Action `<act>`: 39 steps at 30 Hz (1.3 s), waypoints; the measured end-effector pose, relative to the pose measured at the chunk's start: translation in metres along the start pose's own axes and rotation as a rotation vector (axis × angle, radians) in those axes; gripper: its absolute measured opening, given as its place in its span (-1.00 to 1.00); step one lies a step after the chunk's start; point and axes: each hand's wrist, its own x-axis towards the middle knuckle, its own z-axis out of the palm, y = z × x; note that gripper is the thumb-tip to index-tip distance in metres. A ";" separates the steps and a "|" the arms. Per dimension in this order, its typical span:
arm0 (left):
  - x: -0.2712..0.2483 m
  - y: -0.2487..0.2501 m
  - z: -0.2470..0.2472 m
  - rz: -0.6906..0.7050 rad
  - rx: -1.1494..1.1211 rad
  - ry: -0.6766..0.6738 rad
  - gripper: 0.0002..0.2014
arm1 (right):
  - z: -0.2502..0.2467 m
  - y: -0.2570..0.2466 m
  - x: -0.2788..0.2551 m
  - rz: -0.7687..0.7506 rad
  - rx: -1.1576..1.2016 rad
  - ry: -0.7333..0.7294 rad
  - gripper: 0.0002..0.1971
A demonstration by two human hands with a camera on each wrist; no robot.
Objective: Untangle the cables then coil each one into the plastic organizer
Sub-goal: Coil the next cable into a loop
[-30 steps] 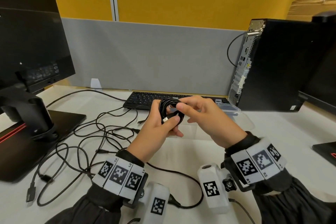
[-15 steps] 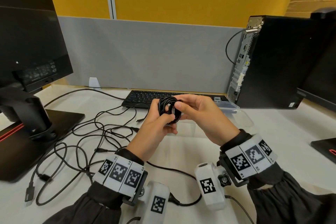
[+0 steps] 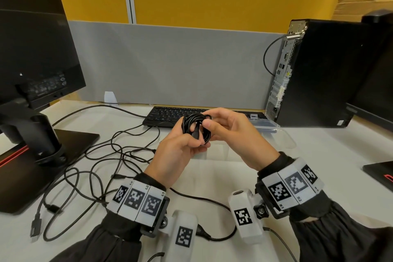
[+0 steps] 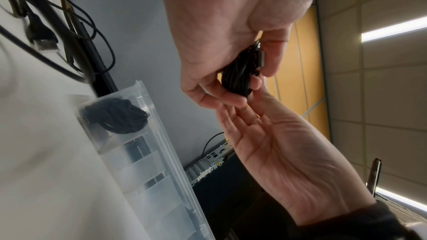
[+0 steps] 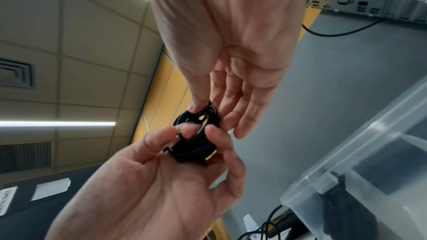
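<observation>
A small black coiled cable point(image 3: 196, 127) is held above the table between both hands. My left hand point(image 3: 197, 140) grips its lower part, fingers curled round the loops point(image 4: 239, 74). My right hand point(image 3: 210, 121) pinches the coil's top between thumb and forefinger point(image 5: 203, 112), its other fingers straight. The clear plastic organizer point(image 3: 265, 126) lies just beyond and under the hands. One of its compartments holds another black coil point(image 4: 115, 116). A tangle of loose black cables point(image 3: 102, 155) sprawls on the table to the left.
A monitor point(image 3: 32, 49) on a black stand base point(image 3: 70, 144) stands at the left. A keyboard point(image 3: 163, 116) lies behind the hands, a PC tower point(image 3: 329, 74) stands at the right, and another stand base point(image 3: 380, 170) is at the right edge. A grey divider closes the back.
The silver plug tip that showed beside my left thumb is now covered. Both hands keep hold of the coil in about the same spot.
</observation>
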 end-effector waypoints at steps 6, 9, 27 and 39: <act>0.002 -0.003 0.000 -0.094 -0.007 0.048 -0.62 | -0.005 0.002 0.001 -0.045 -0.179 -0.042 -0.75; 0.002 -0.003 0.000 -0.166 -0.038 0.090 -0.45 | -0.002 0.001 0.000 -0.067 -0.311 -0.109 -0.75; -0.006 -0.004 0.011 -0.355 0.205 -0.028 -0.90 | -0.021 -0.004 -0.005 0.067 -0.333 -0.481 -0.73; 0.010 -0.011 0.024 -0.294 0.350 0.103 -0.90 | -0.019 -0.007 -0.002 -0.138 -0.565 -0.239 -0.80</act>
